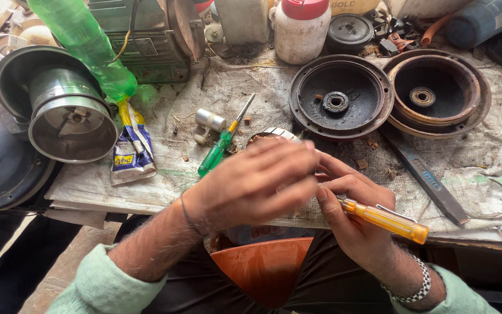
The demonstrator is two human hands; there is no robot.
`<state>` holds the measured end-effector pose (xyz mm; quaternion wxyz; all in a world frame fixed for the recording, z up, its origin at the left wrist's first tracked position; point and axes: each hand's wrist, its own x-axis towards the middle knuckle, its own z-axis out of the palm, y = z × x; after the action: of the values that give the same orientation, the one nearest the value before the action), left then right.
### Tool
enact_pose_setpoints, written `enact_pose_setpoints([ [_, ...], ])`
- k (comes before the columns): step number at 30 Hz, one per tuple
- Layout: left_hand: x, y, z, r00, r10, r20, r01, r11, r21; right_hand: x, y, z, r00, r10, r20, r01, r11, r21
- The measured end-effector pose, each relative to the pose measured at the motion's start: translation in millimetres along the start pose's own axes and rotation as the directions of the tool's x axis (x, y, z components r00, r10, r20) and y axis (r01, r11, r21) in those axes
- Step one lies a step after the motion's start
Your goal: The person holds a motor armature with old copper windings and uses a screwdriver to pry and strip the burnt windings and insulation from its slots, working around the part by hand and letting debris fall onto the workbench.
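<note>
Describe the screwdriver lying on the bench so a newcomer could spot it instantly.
Start at the black round housing at the bench's centre. Left of it, beside a small silver cylinder, lies the green-handled screwdriver. The other screwdriver, orange-handled, is in the right hand.

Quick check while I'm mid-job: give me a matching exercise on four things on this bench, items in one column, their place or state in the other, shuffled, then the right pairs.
Things:
1. Orange-handled screwdriver
2. Green-handled screwdriver
3. White jar with red lid
4. Flat dark file

Places or states:
A. Standing upright at the back of the bench
B. Lying on the bench cloth, left of the hands
C. Held in the right hand
D. Lying on the bench, right of the hands, below the two round dark housings

Pairs: 1-C, 2-B, 3-A, 4-D
</note>
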<state>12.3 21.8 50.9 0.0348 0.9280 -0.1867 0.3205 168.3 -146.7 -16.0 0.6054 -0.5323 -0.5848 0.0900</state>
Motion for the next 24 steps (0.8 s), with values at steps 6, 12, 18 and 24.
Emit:
enact_pose_setpoints([
  [6,2.1,-16.4,-10.4,0.919,-0.387,0.077,0.395,0.894,-0.213,-0.5,-0.8,1.0,1.000,0.018,-0.012,-0.019,0.995,-0.094],
  [12,-5.0,-26.0,1.9,0.900,-0.403,0.165,0.430,0.767,-0.476,-0.9,-1.8,-0.1,1.000,0.023,-0.018,-0.025,0.995,-0.093],
  [18,-12.4,-17.2,11.2,0.876,-0.478,0.070,0.455,0.768,-0.450,-0.9,-3.3,-0.5,1.000,0.011,-0.015,-0.013,0.988,-0.156],
  [24,-15.6,-9.5,10.1,0.845,-0.532,0.053,0.490,0.730,-0.477,-2.8,-5.2,-1.8,1.000,0.025,0.001,-0.025,0.986,-0.167],
])
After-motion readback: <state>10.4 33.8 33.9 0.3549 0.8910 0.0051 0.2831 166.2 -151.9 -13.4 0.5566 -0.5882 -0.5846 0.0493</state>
